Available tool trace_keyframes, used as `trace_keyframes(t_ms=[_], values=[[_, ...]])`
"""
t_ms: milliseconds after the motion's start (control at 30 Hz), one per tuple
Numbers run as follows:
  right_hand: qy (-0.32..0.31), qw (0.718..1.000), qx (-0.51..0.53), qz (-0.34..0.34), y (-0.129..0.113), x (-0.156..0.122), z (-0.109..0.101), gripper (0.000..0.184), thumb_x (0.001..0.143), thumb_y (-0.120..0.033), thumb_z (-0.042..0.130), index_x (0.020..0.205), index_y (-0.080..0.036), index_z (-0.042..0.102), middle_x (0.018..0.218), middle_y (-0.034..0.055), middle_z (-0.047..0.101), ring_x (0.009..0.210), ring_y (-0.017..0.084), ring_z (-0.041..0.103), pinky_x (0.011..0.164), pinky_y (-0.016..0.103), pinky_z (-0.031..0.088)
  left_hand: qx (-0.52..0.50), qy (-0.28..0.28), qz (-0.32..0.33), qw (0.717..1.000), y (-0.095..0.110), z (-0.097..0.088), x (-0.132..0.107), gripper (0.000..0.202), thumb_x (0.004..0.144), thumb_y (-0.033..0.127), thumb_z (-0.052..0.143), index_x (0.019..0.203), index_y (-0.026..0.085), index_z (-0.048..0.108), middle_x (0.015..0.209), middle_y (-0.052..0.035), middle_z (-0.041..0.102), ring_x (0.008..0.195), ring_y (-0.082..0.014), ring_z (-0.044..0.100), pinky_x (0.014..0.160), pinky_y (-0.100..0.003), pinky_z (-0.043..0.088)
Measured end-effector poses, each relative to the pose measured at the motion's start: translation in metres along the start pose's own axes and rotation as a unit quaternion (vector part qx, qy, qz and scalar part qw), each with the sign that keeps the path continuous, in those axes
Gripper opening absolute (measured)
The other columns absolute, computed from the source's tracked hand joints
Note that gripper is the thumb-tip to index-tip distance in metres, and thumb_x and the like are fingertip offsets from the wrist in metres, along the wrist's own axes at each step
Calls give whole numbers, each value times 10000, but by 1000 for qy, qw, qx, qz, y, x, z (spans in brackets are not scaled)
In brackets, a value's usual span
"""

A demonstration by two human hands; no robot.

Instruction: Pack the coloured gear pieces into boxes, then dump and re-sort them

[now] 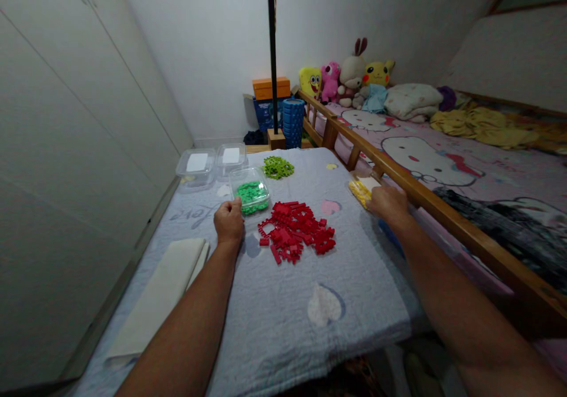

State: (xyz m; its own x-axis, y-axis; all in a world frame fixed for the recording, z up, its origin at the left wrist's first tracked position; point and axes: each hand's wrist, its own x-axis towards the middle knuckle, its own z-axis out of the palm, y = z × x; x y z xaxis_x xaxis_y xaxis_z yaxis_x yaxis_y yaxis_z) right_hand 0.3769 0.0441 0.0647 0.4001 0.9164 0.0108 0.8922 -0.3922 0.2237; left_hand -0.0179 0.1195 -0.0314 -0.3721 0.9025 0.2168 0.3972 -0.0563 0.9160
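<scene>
My left hand point(228, 222) is closed at the near left corner of a clear plastic container point(261, 176) on the table. Green plastic building pieces point(251, 191) lie inside it. On the table's right edge, my right hand point(390, 202) grips a clear container of yellow pieces point(359, 191) with a white label; its fingers partly cover the box. Between the hands spreads a loose pile of red building pieces point(295, 228). Beyond the green container lies a smaller heap of lime-green pieces point(278, 167).
Two clear containers with white labels point(197, 162) stand at the table's far left. A folded cream cloth point(163, 290) lies along the left side. The bed's wooden rail point(376, 155) borders the right side, and a black pole point(273, 60) rises behind the table.
</scene>
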Motion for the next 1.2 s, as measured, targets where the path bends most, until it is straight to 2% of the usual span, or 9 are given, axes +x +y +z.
trace_keyframes(t_ms=[300, 467, 667, 1200], values=[[14, 1000, 27, 0, 6, -12, -1, 368, 922, -337, 598, 1171, -94, 718, 1187, 230, 710, 1104, 325, 651, 868, 359, 469, -10, 1, -11, 1000, 4, -1, -3, 400, 900, 466, 529, 591, 218, 478, 475, 48, 462, 503, -129, 432, 567, -261, 350], [29, 998, 49, -9, 15, -19, 8, 319, 944, -256, 534, 1199, -123, 673, 1252, 220, 652, 1131, 306, 634, 889, 353, 476, -11, 2, -10, 1000, 3, 0, -2, 398, 896, 462, 530, 586, 217, 476, 462, 51, 454, 497, -127, 425, 569, -263, 348], [26, 999, 47, 8, 10, -26, 12, 350, 965, -172, 415, 1210, -98, 655, 1288, 247, 596, 1031, 298, 670, 803, 345, 482, -17, -2, -9, 1000, 3, -1, -4, 389, 892, 454, 530, 590, 217, 474, 470, 51, 459, 509, -128, 436, 575, -261, 352], [42, 996, 72, 34, 4, -31, 9, 353, 974, -147, 403, 1254, -100, 613, 1277, 235, 598, 1067, 302, 661, 849, 360, 489, -9, 4, -21, 1000, 2, 1, -3, 396, 883, 479, 531, 595, 210, 494, 467, 43, 477, 509, -130, 465, 562, -251, 360]])
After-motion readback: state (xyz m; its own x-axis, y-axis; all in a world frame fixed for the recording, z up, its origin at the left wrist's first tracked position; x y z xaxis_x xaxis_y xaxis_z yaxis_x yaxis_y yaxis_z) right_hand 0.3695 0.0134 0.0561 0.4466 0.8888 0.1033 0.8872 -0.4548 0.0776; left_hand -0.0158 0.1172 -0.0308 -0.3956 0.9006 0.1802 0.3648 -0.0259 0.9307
